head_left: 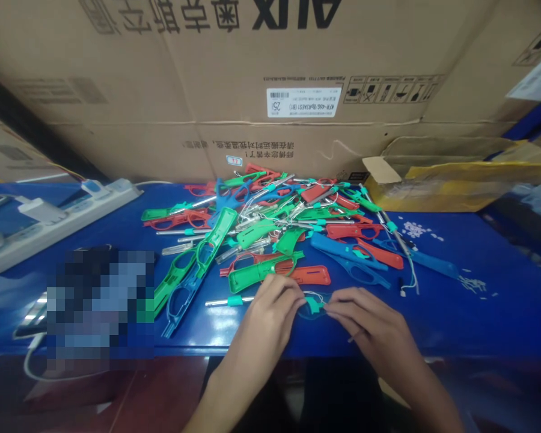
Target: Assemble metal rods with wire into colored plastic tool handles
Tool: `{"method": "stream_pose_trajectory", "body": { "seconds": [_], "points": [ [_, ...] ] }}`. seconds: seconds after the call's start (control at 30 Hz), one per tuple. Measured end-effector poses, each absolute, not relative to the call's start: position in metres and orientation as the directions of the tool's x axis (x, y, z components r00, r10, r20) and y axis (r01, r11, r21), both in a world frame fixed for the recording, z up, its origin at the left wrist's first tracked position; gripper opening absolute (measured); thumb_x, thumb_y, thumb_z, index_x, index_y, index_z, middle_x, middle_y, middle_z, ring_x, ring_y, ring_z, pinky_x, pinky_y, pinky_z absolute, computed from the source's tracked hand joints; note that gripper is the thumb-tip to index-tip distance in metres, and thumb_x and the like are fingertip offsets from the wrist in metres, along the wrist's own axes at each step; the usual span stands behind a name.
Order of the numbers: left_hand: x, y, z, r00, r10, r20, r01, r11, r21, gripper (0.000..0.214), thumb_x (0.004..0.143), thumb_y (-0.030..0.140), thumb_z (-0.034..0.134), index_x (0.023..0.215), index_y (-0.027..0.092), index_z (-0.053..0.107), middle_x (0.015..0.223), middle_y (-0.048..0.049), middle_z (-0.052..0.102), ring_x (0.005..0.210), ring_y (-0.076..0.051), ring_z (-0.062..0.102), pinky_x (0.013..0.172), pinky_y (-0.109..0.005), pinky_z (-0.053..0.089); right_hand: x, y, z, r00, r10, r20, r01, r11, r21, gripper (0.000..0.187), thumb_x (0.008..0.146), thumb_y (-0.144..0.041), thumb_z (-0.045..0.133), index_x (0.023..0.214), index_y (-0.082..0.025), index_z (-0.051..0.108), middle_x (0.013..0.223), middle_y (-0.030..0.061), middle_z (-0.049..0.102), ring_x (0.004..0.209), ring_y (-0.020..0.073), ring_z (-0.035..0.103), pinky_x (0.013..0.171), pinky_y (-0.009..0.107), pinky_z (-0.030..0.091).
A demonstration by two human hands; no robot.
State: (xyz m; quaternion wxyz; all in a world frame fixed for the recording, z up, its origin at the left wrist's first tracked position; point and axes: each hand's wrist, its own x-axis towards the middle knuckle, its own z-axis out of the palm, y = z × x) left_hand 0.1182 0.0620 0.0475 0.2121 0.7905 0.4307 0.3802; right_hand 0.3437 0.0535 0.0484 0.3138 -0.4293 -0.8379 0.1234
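Observation:
My left hand (277, 304) is closed around the body of a half-built long-nose lighter near the table's front edge. Its metal tube (219, 302), with a teal collar, sticks out to the left behind that hand. Between my hands shows the lighter's green trigger (314, 305), with thin white wires beside it and a bit of blue casing under it. My right hand (365, 316) pinches the lighter's right end with its fingertips; exactly what they grip is hidden. Just beyond lie a green half-casing (252, 273) and a red half-casing (311, 275).
A heap of red, green and blue lighter parts (270, 222) spreads behind my hands. Small white pieces (415, 230) lie to the right, near a yellow-taped carton (455, 186). A power strip (76, 216) and a partly blurred phone (85, 294) are left. A large cardboard box (184, 84) stands behind.

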Motion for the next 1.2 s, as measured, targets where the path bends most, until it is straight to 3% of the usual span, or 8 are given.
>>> {"method": "stream_pose_trajectory", "body": {
  "seconds": [0.2, 0.57, 0.87, 0.97, 1.07, 1.2],
  "points": [
    [0.117, 0.062, 0.045, 0.337, 0.835, 0.435, 0.541, -0.549, 0.637, 0.016, 0.103, 0.008, 0.056, 0.101, 0.017, 0.069, 0.105, -0.0085, 0.065, 0.098, -0.023, 0.06, 0.084, -0.041, 0.055, 0.344, 0.055, 0.049, -0.443, 0.794, 0.416, 0.59, 0.608, -0.532, 0.018, 0.101, -0.016, 0.059, 0.107, -0.025, 0.073, 0.101, 0.0032, 0.074, 0.09, 0.015, 0.072, 0.081, 0.026, 0.059],
    [0.116, 0.056, 0.043, 0.298, 0.839, 0.455, 0.516, -0.543, 0.662, 0.018, 0.101, 0.003, 0.057, 0.107, 0.016, 0.069, 0.109, -0.0099, 0.065, 0.104, -0.024, 0.06, 0.089, -0.041, 0.056, 0.341, 0.051, 0.047, -0.371, 0.834, 0.409, 0.65, 0.548, -0.527, 0.017, 0.103, -0.027, 0.058, 0.099, -0.025, 0.074, 0.1, 0.0031, 0.071, 0.085, 0.0145, 0.073, 0.079, 0.023, 0.06],
    [0.114, 0.056, 0.046, 0.319, 0.821, 0.474, 0.49, -0.571, 0.659, 0.022, 0.099, 0.001, 0.058, 0.115, 0.014, 0.067, 0.115, -0.0103, 0.064, 0.112, -0.023, 0.058, 0.096, -0.041, 0.054, 0.344, 0.051, 0.037, -0.442, 0.787, 0.429, 0.692, 0.604, -0.395, 0.016, 0.104, -0.022, 0.058, 0.116, -0.024, 0.068, 0.105, 0.0052, 0.071, 0.095, 0.0194, 0.071, 0.087, 0.035, 0.06],
    [0.114, 0.056, 0.047, 0.318, 0.822, 0.473, 0.503, -0.569, 0.651, 0.022, 0.099, 0.0, 0.058, 0.114, 0.014, 0.067, 0.124, -0.0114, 0.062, 0.121, -0.024, 0.054, 0.103, -0.043, 0.051, 0.345, 0.05, 0.038, -0.482, 0.769, 0.42, 0.728, 0.618, -0.297, 0.024, 0.104, -0.017, 0.054, 0.123, -0.026, 0.066, 0.108, 0.0058, 0.07, 0.091, 0.0193, 0.071, 0.08, 0.034, 0.059],
    [0.114, 0.056, 0.047, 0.303, 0.832, 0.464, 0.537, -0.552, 0.638, 0.022, 0.099, 0.0, 0.059, 0.113, 0.014, 0.068, 0.121, -0.0108, 0.062, 0.116, -0.023, 0.054, 0.097, -0.041, 0.052, 0.345, 0.049, 0.039, -0.519, 0.748, 0.413, 0.739, 0.636, -0.224, 0.033, 0.103, -0.012, 0.051, 0.128, -0.027, 0.065, 0.106, 0.0052, 0.069, 0.084, 0.0171, 0.069, 0.072, 0.03, 0.057],
    [0.115, 0.056, 0.049, 0.298, 0.834, 0.465, 0.575, -0.546, 0.61, 0.021, 0.099, 0.002, 0.06, 0.112, 0.014, 0.069, 0.11, -0.0091, 0.064, 0.102, -0.023, 0.055, 0.085, -0.039, 0.053, 0.343, 0.048, 0.041, -0.536, 0.734, 0.418, 0.749, 0.641, -0.166, 0.039, 0.103, -0.014, 0.05, 0.137, -0.028, 0.062, 0.108, 0.0057, 0.07, 0.085, 0.0182, 0.069, 0.073, 0.031, 0.056]
  ]
}}
